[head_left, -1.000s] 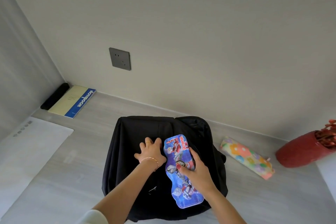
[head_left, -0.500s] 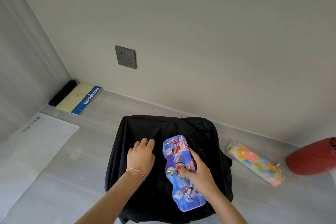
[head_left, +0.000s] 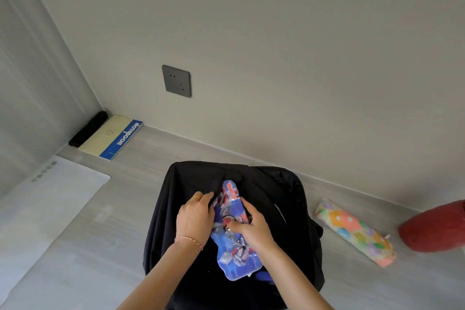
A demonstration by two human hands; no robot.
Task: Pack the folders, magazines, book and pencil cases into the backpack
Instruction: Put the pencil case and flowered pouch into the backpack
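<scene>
1. Since half a second ago, both hands have closed in on the blue case (head_left: 232, 239), whose far tip now dips under the backpack (head_left: 284, 199) opening's edge.
2. Left hand (head_left: 195, 216) pinches the black fabric at the opening; right hand (head_left: 251, 226) grips the case's middle.
3. Case's long axis runs 12 to 6 o'clock, between the hands.
4. Floral case (head_left: 354, 231) lies on the surface (head_left: 105, 246) at 3 o'clock, nearer the right hand.

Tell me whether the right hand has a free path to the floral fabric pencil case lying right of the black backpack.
Probably yes: the floral fabric pencil case lies uncovered on the table, nothing between. But the right hand holds the blue cartoon pencil case, so must release first.
</scene>
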